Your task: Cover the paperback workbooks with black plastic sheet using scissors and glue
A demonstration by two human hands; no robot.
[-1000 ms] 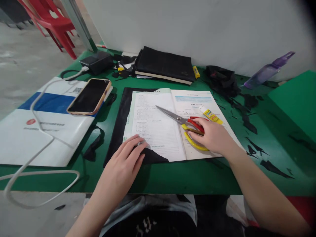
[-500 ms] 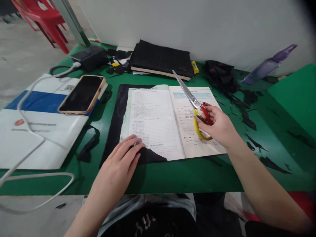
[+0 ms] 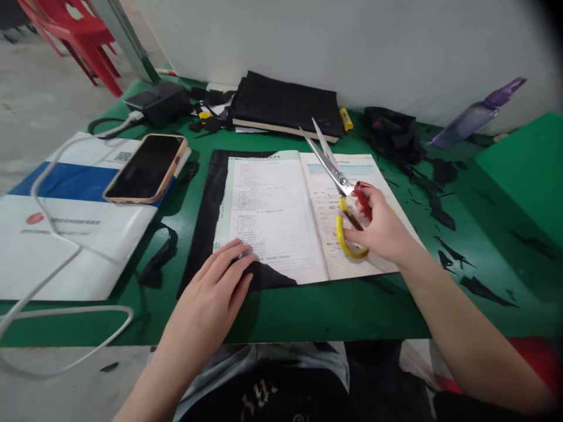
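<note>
An open book (image 3: 272,217) with printed pages lies on the green table, a black sheet (image 3: 200,234) showing along its left side and lower left corner. My left hand (image 3: 220,287) rests palm down on that corner, with something small and shiny under the fingertips that I cannot make out. Over the right page, my right hand (image 3: 378,225) grips the scissors (image 3: 343,180) by their red and yellow handles. The blades are parted and point away, up and to the left.
A phone (image 3: 147,168) lies on a white and blue folder (image 3: 65,234) at the left, near a black box (image 3: 160,102) with a white cable. Behind the book is a black-covered book (image 3: 285,108). Black scraps (image 3: 440,205) and a purple bottle (image 3: 475,117) are at the right.
The scissors' blades have opened. My right hand has moved slightly left with them. My left hand has stayed in place.
</note>
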